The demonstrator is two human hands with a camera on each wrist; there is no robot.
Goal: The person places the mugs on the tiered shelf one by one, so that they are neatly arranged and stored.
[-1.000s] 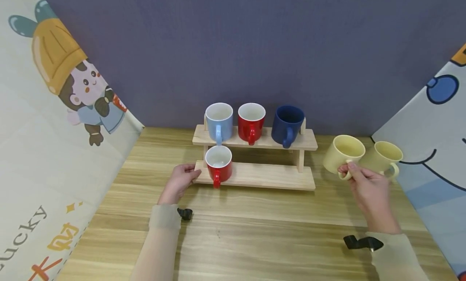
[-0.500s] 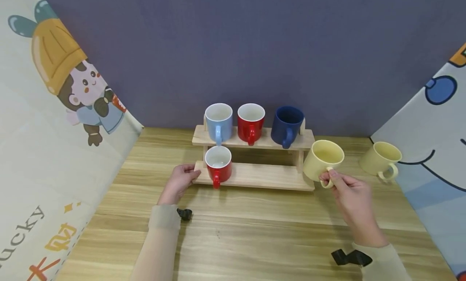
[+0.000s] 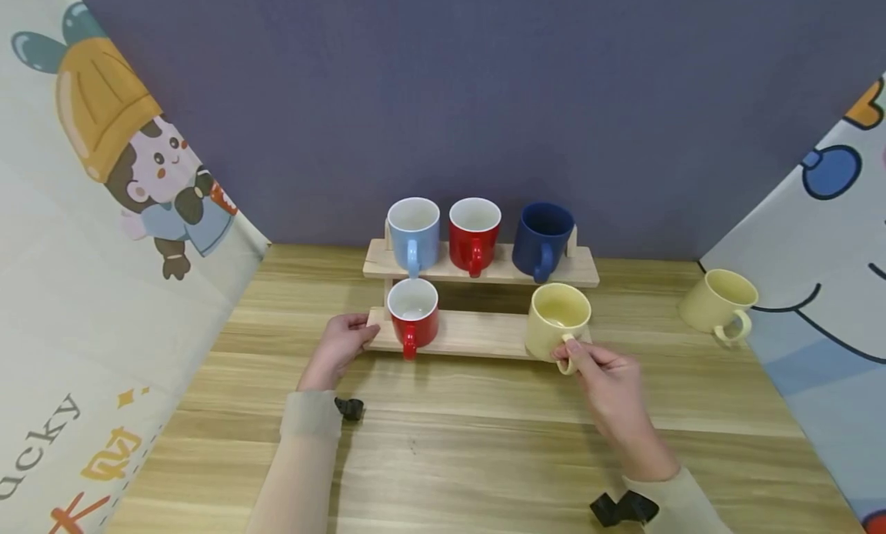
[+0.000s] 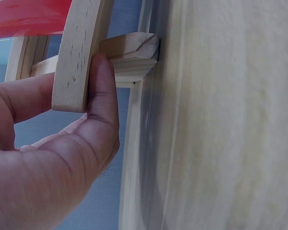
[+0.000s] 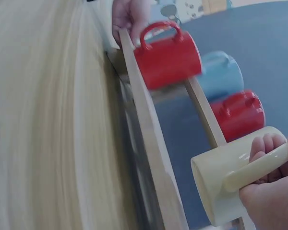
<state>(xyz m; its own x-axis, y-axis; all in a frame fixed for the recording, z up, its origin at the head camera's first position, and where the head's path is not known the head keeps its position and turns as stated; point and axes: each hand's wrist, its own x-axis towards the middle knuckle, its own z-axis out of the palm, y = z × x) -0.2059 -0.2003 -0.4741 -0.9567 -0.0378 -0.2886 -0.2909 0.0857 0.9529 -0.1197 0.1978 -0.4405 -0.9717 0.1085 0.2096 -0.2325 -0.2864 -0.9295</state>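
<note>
In the head view, a pale yellow glossy ceramic mug (image 3: pixel 557 321) is held by its loop handle in the right hand (image 3: pixel 604 380), over the right end of the lower shelf of a two-tier bare wooden rack (image 3: pixel 484 333) on the wood-grain bench (image 3: pixel 484 434). The grip is pinched on the handle. The left hand (image 3: pixel 339 348) is clasped on the rack's left end, beside a red mug (image 3: pixel 414 317). A second yellow mug (image 3: pixel 718 303) stands far right.

In the left wrist view, the rack's rounded plank edge (image 4: pixel 79 52) is pinched between thumb (image 4: pixel 103 96) and fingers.

In the right wrist view, the yellow mug (image 5: pixel 225 184) is seen gripped at the handle, fingers (image 5: pixel 266 146) curled through.
</note>
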